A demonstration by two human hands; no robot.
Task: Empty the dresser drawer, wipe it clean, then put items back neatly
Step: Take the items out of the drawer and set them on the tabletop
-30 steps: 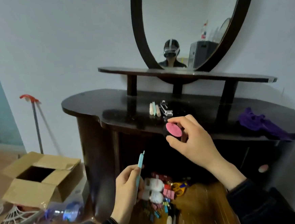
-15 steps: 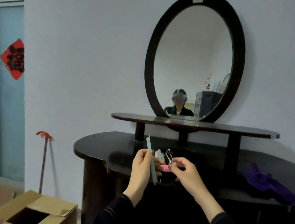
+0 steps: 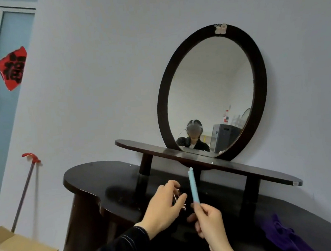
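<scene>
Dark dresser top (image 3: 97, 176), right hand (image 3: 209, 221) gripping light-blue pen (image 3: 193, 185) near-upright, tip perhaps upward

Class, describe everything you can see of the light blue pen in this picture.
The light blue pen is a slim, matte, plastic-looking stick with a small paler cap or tip at its top. It stands nearly upright, leaning slightly left, above the dark dresser top. The right hand pinches its lower end; nothing else touches it.

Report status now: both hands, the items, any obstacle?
Right hand grip shut on blue pen, upright. Left hand grip closing on small metal items on dresser top. No obstacle seen.
</scene>
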